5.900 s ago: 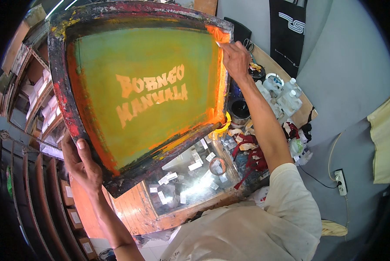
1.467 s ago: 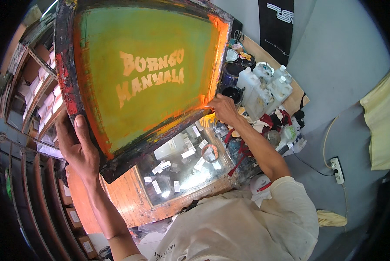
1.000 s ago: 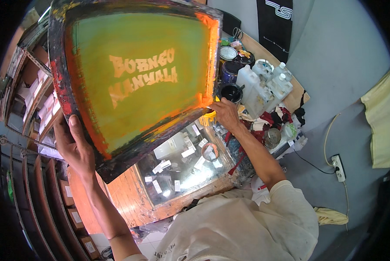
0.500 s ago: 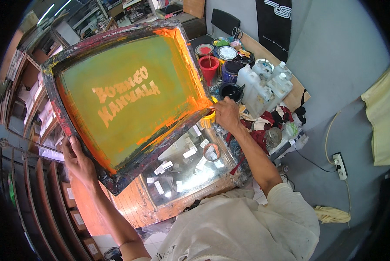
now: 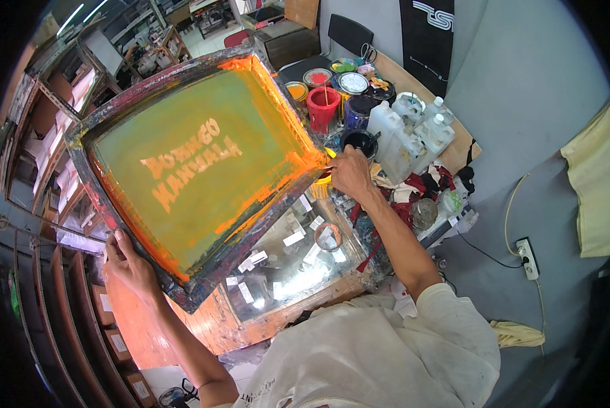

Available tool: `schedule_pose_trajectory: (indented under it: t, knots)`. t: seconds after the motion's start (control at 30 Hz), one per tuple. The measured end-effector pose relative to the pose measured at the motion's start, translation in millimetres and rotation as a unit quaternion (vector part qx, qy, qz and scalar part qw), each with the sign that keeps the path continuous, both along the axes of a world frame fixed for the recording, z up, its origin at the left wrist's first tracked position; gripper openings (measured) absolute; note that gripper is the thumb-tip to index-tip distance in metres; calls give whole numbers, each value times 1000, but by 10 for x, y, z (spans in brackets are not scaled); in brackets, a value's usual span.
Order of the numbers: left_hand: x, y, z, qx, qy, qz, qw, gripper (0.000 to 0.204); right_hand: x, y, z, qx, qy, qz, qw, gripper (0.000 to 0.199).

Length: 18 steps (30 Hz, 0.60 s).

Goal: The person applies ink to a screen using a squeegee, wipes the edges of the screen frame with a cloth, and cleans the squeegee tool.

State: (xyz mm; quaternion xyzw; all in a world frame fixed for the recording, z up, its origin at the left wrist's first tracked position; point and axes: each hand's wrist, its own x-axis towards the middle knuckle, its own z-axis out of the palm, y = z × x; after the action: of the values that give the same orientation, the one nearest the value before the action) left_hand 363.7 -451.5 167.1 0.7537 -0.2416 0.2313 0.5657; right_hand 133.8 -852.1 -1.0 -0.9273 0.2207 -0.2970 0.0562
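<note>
A screen printing frame (image 5: 203, 166), smeared with orange ink along its inner edges, is held up tilted in front of me. Its mesh is green-olive with pale lettering in the middle. My left hand (image 5: 133, 266) grips the lower left side, its thumb on the near face and the other fingers partly hidden. At the right corner, my right hand (image 5: 350, 171) is closed on the frame, and a small yellow tip shows beside its fingers. Below the frame lies a glass-topped work table (image 5: 288, 289) with scattered white paper bits and a roll of tape (image 5: 328, 236).
Open paint cans (image 5: 317, 77), a red tub (image 5: 323, 107) and a dark pot (image 5: 359, 141) stand beyond my right hand. Cloudy plastic jugs (image 5: 400, 139) and dark red rags (image 5: 414, 194) lie to the right. Shelves (image 5: 67, 319) line the left; a power strip (image 5: 526, 257) hangs on the wall.
The frame's far edge has dropped and moved left, uncovering a can of orange-yellow paint behind it. My left hand has shifted slightly down and to the right with the frame.
</note>
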Motion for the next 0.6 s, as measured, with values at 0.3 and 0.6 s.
schedule_pose_trajectory:
  t: [0.3, 0.6]
  knots:
    - [-249, 9, -34, 7, -1, 39, 999, 32, 89, -18, 54, 18, 84, -5, 996, 16]
    - [-298, 32, -148, 20, -13, 55, 998, 30, -158, -362, 112, -36, 138, 135, 981, 21]
